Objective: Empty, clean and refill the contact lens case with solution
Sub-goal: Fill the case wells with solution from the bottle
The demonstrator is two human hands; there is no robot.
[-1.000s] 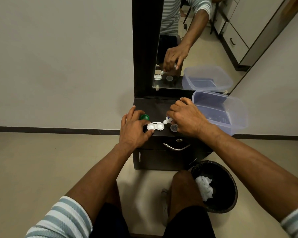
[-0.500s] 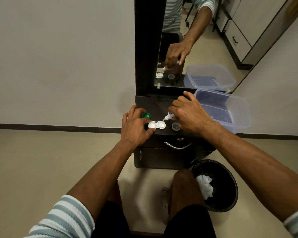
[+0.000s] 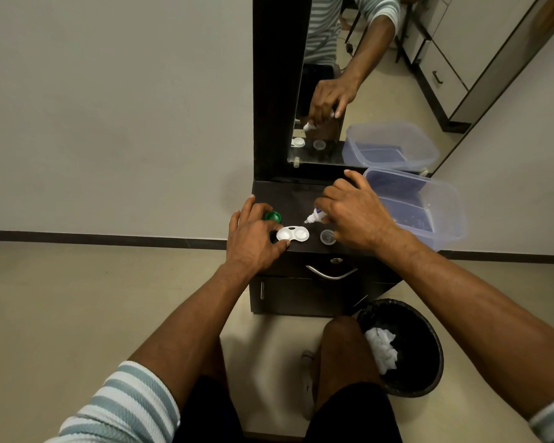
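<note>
Pale walls and a beige floor are framing the small dark dresser whose tabletop (image 3: 288, 195) I am working at, with a mirror (image 3: 359, 75) rising at its far edge. My left hand (image 3: 253, 235) is pinching the left end of the white contact lens case (image 3: 292, 235), which is lying open near the front edge, both wells facing up. My right hand (image 3: 352, 215) is holding the solution bottle (image 3: 315, 215) in a curled grip, tilted so the nozzle is pointing down and left, hanging just beyond the right well without touching it. I judge I am refilling: to do it well I should be keeping the tip just clear of the plastic, squeezing gently so each well fills without spilling, and keeping the case steady under my left fingers. One green cap (image 3: 273, 216) is sitting just behind my left hand; a clear cap (image 3: 327, 236) is resting to the right of the case, ready for closing. Farther right a clear plastic tub (image 3: 442, 219) is overhanging the tabletop, and a black bin (image 3: 429, 362) with crumpled white tissue (image 3: 381, 350) is standing on the floor near my knee.
</note>
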